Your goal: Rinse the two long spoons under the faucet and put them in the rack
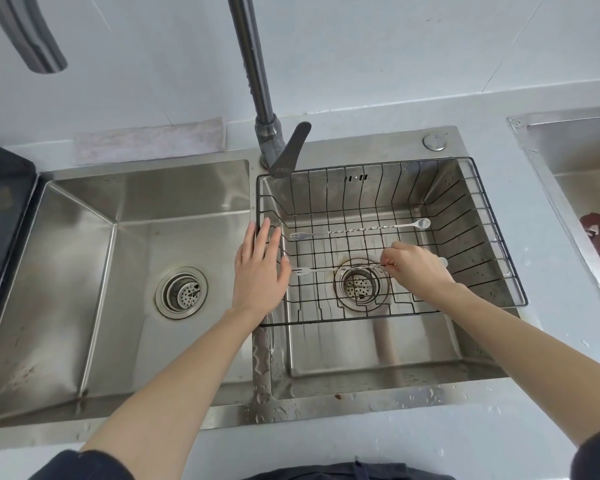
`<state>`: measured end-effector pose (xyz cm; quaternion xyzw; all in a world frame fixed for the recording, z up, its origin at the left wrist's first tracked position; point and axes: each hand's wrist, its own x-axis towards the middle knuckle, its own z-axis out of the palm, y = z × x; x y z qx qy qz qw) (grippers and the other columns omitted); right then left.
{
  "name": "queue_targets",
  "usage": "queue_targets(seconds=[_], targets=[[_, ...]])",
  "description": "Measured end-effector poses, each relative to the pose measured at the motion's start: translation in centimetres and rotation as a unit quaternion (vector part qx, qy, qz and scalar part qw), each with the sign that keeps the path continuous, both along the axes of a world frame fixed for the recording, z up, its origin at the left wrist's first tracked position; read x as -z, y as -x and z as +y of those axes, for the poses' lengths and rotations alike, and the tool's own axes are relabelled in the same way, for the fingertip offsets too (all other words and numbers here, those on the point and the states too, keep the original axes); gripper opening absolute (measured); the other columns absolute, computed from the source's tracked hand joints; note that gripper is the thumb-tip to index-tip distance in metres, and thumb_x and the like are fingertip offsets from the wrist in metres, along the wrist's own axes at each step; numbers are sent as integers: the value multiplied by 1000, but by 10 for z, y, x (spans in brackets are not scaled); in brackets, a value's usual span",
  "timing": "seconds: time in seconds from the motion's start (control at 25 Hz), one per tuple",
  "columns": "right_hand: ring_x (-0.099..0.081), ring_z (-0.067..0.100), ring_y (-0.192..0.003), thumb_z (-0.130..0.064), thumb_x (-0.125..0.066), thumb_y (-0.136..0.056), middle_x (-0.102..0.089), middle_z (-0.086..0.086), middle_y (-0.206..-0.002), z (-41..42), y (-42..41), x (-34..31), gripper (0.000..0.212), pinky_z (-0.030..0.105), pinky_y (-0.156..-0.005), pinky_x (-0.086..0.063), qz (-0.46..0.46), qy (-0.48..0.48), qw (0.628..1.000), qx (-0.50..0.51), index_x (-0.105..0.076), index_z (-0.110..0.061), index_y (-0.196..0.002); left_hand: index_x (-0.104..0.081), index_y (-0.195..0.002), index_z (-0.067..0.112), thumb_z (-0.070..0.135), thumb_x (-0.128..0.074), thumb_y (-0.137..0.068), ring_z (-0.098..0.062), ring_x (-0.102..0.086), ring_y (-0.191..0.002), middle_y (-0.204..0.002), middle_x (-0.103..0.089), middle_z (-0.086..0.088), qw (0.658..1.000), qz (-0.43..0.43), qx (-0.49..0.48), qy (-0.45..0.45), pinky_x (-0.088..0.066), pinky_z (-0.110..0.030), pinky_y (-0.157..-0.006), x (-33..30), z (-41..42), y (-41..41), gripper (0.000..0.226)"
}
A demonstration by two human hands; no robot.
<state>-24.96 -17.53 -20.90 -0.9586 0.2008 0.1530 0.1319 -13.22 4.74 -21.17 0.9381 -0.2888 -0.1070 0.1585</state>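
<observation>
Inside rack [478, 216]: one spoon [361, 230]; right hand [420, 268] pinches second spoon [329, 270].

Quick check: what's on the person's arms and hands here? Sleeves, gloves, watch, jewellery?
Left hand and right hand are bare: no gloves, rings or watch visible. Forearms are uncovered; dark sleeves sit pushed up near the elbows at the bottom edge of the head view.

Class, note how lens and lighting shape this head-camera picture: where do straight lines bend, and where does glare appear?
Head view: wide-angle distortion bows the counter edge and the faucet; soft even light, faint shadows; mild glare on the left basin's back wall; the right hand and thin spoon look slightly soft.
</observation>
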Motion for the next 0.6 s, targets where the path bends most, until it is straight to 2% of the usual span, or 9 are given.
queue_targets(seconds=[0.16, 0.6], targets=[[-60, 34, -103, -14, -45, -94, -61, 6, -114, 1, 0, 0, 23, 38, -74, -47, 6, -8, 1000, -11, -62, -11, -109, -25, -145, 15, 34, -23, -88, -19, 1, -147, -159, -11, -1, 1000, 0, 3, -3, -12, -40, -118, -2, -1, 1, 59], [-58, 34, -106, -13, -41, -95, -58, 8, -120, 12, -6, 1, 26, 33, -69, -40, 49, 8, 998, -25, -59, -10, -113, -29, -143, 14, 28, -29, -92, -20, -2, -147, -158, -14, -2, 1000, 3, 1, 3, -15, -41, -117, -3, -1, 0, 53]])
